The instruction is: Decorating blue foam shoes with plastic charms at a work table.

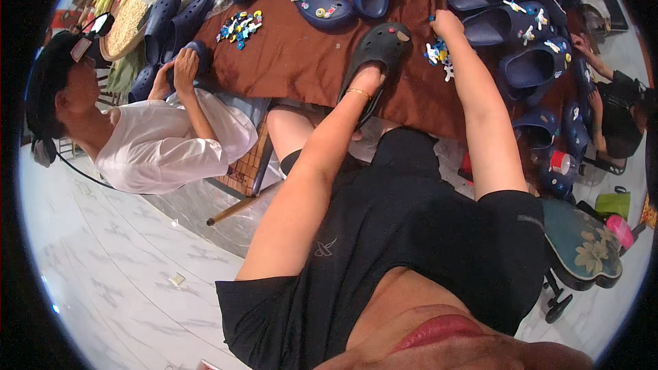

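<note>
A brown cloth (291,58) spreads across the upper middle of the frame. At left sits a co-worker in a white shirt (161,144). Decorated navy clogs (490,26) crowd the upper right. A dark clog (373,44) tilts at upper centre, the left hand (371,77) inside it, fingers hidden, grip impossible to tell. The right hand (448,26), fingers drawn together, hovers above small charms (439,55); whether it pinches the blue bit (432,18) at its fingertips, I cannot tell.

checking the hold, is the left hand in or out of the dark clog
In: the left hand goes into the open back of the clog, its fingers hidden from view.
</note>
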`<act>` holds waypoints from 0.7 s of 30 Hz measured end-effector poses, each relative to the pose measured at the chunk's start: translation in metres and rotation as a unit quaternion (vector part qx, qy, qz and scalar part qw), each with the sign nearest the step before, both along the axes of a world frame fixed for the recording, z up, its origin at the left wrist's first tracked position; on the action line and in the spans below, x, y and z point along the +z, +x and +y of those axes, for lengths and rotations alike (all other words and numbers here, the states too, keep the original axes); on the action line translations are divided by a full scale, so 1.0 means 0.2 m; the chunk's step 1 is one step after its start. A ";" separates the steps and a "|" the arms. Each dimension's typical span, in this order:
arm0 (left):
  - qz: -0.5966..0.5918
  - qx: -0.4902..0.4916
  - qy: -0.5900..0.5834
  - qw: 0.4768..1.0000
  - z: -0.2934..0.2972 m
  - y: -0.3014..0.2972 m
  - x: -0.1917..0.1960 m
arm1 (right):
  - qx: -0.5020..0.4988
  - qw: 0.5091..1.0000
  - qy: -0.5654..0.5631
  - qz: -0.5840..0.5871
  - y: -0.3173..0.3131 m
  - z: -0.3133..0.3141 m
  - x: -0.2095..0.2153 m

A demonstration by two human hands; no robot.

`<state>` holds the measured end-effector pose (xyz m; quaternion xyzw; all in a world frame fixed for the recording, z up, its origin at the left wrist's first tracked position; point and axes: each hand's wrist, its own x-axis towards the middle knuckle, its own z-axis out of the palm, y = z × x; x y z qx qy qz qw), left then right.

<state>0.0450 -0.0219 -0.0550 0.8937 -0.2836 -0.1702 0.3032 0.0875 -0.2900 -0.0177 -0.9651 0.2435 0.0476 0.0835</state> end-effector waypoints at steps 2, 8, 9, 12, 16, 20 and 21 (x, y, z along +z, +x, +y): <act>0.001 0.002 0.002 1.000 -0.01 0.00 0.01 | 0.025 0.998 -0.055 -0.032 -0.03 0.00 -0.04; 0.015 -0.007 0.029 0.999 0.01 0.01 -0.01 | 0.060 0.996 -0.022 -0.070 -0.01 0.13 0.02; 0.018 -0.009 0.033 0.999 0.01 0.01 -0.01 | 0.065 0.994 0.007 -0.088 0.00 0.15 0.03; 0.027 -0.017 0.043 0.999 0.00 0.01 0.00 | 0.123 0.976 0.119 -0.137 0.01 0.21 0.07; 0.027 -0.009 0.020 0.999 0.00 0.00 0.01 | 0.224 0.935 0.217 -0.169 0.03 0.32 0.12; 0.017 -0.001 0.002 1.000 0.01 0.00 -0.02 | 0.319 0.913 0.157 -0.201 0.02 0.42 0.18; 0.018 -0.002 0.004 1.000 0.01 0.00 -0.02 | 0.328 0.912 0.144 -0.200 0.02 0.45 0.19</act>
